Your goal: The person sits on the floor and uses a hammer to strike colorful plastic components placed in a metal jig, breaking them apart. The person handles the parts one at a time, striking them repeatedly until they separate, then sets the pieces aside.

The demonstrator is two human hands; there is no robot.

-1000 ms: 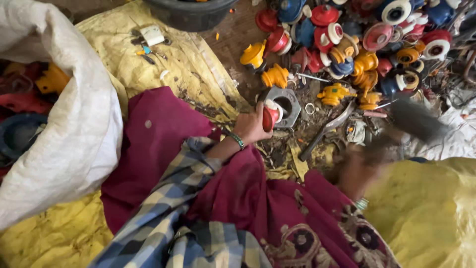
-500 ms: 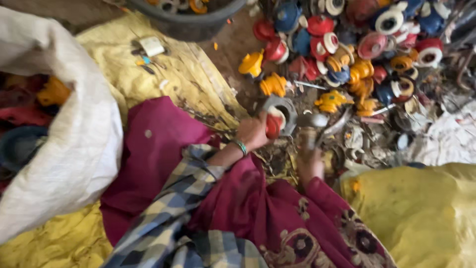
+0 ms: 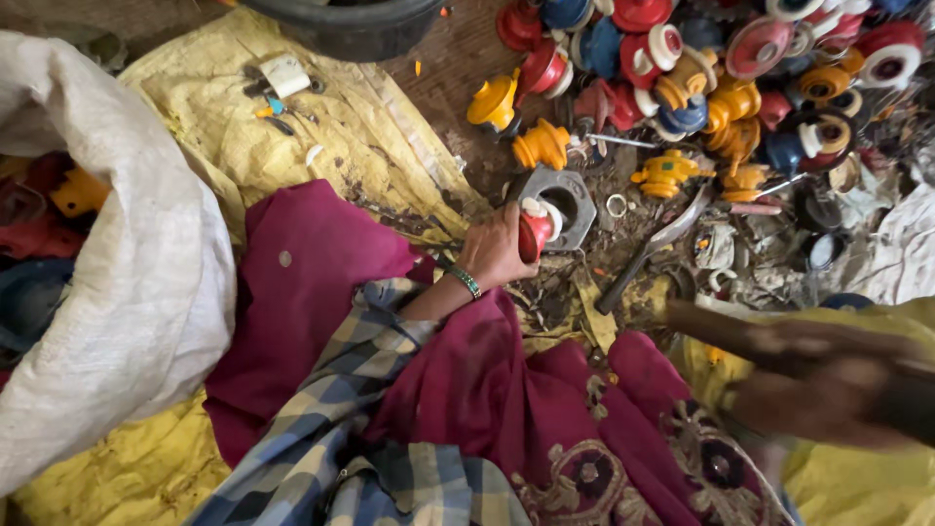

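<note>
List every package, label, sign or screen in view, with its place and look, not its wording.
White sack: far left, big woven bag, open, red, orange and blue parts inside.
White tag: upper left on the yellow sheet, small, rectangular, among small tools.
No signs or screens.

A blue, grey and cream checked sleeve (image 3: 370, 390) covers the left arm; a green beaded bangle (image 3: 467, 281) circles the wrist; maroon embroidered cloth (image 3: 584, 429) drapes toward five o'clock.

A big white woven sack (image 3: 107, 282) lies open left of the maroon cloth (image 3: 312, 282). No label, sign or screen can be made out.
</note>
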